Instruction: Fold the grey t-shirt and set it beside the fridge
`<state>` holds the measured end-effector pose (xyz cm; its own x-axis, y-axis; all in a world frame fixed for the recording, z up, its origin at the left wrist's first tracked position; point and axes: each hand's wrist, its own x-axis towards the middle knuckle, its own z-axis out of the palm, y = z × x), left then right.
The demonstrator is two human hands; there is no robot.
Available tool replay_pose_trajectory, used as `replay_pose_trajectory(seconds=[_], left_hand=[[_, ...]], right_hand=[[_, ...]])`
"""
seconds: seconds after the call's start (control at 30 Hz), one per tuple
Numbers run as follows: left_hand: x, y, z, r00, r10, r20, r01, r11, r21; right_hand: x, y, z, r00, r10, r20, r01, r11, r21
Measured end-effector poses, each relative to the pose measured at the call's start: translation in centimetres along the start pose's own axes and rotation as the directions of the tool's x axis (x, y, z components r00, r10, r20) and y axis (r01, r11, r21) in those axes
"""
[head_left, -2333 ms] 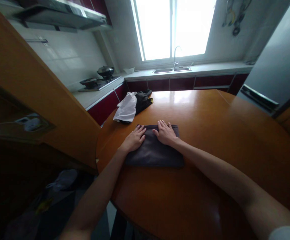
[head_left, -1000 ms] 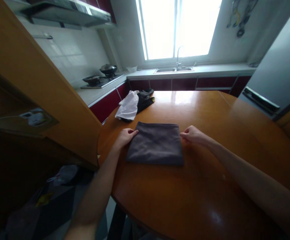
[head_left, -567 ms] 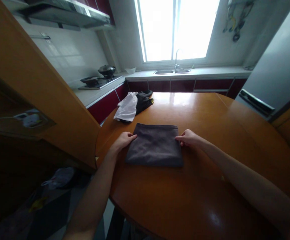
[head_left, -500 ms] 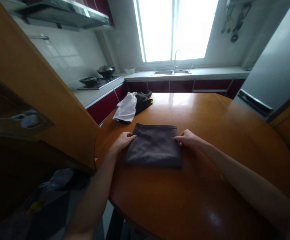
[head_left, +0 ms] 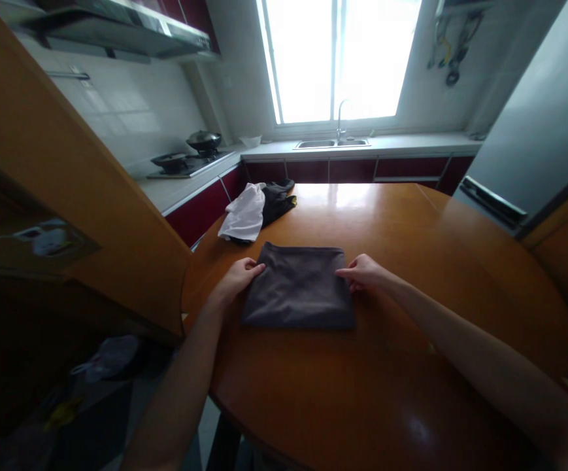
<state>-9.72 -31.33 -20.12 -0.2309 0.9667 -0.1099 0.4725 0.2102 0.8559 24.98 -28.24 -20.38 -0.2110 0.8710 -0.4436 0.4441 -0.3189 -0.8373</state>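
Observation:
A dark grey folded cloth point(head_left: 299, 291), perhaps a garment, lies flat on the wooden table point(head_left: 386, 229) in front of me. Slight creases run across its upper face. My left hand point(head_left: 238, 276) pinches its left edge, thumb on top and fingers curled underneath. On the opposite side my right hand point(head_left: 362, 271) grips the right edge between thumb and fingers. The fingertips under the cloth are partly hidden.
Toward the table's far left edge lie a white cloth point(head_left: 243, 212) and a black cloth point(head_left: 278, 199) in a heap. A stove with pans point(head_left: 204, 139) stands at the left, a sink point(head_left: 316, 144) below the window, and a fridge point(head_left: 523, 124) at the right.
The right thumb has shifted slightly inward over the cloth's right edge. Both hands keep their hold, and the whole view has moved a little.

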Motion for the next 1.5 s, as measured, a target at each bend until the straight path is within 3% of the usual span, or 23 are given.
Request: replay_pose_trajectory(seconds=[0.4, 0.57, 0.67, 0.9, 1.2, 1.3, 1.4, 1.5], left_hand=[[0.9, -0.4, 0.4, 0.997, -0.08, -0.017, 0.075, 0.98, -0.185], [0.8, 0.4, 2.6, 0.996, 0.085, -0.025, -0.088, 0.974, -0.207], [0.4, 1.9, 5.0, 0.992, 0.123, 0.006, -0.118, 0.966, -0.232], [2.8, 7.5, 13.5, 0.961, 0.218, 0.169, -0.182, 0.962, -0.206], [7.4, 16.1, 29.4, 0.92, 0.254, 0.299, -0.201, 0.96, -0.196], [8.5, 18.8, 34.4, 0.91, 0.239, 0.34, -0.172, 0.961, -0.216], [9.7, 21.1, 38.9, 0.912, 0.22, 0.345, -0.146, 0.963, -0.228], [10.9, 23.0, 42.8, 0.919, 0.215, 0.33, -0.136, 0.959, -0.247]], right_hand=[[1.1, 0.7, -0.7, 0.999, -0.036, 0.016, 0.036, 0.999, 0.018], [0.1, 0.7, -3.5, 0.999, -0.048, 0.002, 0.048, 0.998, 0.028], [-0.4, 1.5, -6.4, 0.999, -0.024, -0.023, 0.024, 1.0, 0.015], [-1.1, 5.6, -15.9, 0.995, 0.052, -0.09, -0.052, 0.999, 0.009], [-1.0, 11.5, -31.4, 0.954, 0.149, -0.259, -0.137, 0.989, 0.062], [-0.4, 12.7, -35.8, 0.896, 0.179, -0.407, -0.169, 0.984, 0.061], [0.6, 13.5, -39.2, 0.78, 0.182, -0.599, -0.235, 0.972, -0.011], [2.0, 13.8, -41.4, 0.68, 0.174, -0.712, -0.31, 0.948, -0.065]])
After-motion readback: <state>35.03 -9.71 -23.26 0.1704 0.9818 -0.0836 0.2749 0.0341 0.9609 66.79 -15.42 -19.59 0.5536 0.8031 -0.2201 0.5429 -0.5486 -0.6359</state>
